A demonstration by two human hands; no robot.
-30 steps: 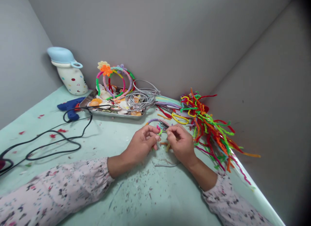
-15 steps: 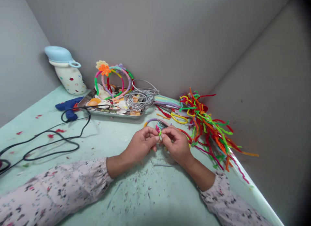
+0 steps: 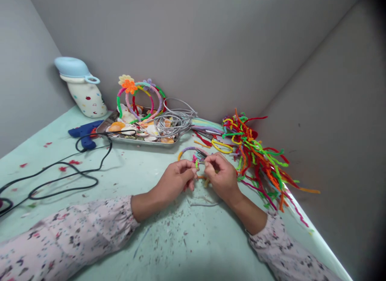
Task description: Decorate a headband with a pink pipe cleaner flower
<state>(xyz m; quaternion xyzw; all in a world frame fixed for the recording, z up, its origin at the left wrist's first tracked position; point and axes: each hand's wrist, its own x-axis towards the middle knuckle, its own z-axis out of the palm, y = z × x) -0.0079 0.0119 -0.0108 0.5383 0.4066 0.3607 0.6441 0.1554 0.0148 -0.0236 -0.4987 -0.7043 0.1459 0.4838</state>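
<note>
One bottle (image 3: 87, 98) stands at the far left of the table (image 3: 129, 168), then a glue gun (image 3: 81, 131), then a tray (image 3: 141, 143) bearing hoops (image 3: 118, 106) and wire (image 3: 176, 122). Nearer, the left hand (image 3: 175, 178) has its fingers clamped on a small pink-and-green piece (image 3: 196, 164), between both hands. Next, the right hand (image 3: 223, 178) has its fingers together (on what, if anything, I cannot tell). Farthest right lie pipe cleaners (image 3: 256, 152).

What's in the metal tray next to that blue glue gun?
The metal tray holds white and orange pieces; coloured hoops stand towards its back, and a grey wire coil lies over its right side. Whatever is under the pieces and coil is covered.
</note>
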